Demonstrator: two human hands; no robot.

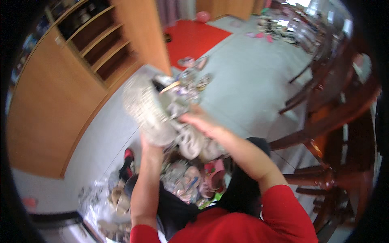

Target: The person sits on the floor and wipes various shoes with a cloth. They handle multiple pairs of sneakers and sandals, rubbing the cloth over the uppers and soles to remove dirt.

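Before me is a pale shoe (149,106), blurred, its light textured sole turned to the camera. My left hand (150,142) is at its lower end, the fingers hidden behind the shoe. At the shoe's opening is my right hand (194,118), its fingertips against greyish-white material; whether it grips is unclear. Just beneath, whitish shoes (190,142) lie on a pile. Between my legs, the pile holds pink shoes (214,179) and other small footwear.
A wooden cabinet (54,109) with an open door (142,33) and shelves stands left. Small shoes (188,82) lie beyond my hands, near a red mat (194,39). Dark wooden chairs (316,124) are at right. More shoes (120,200) lie at lower left.
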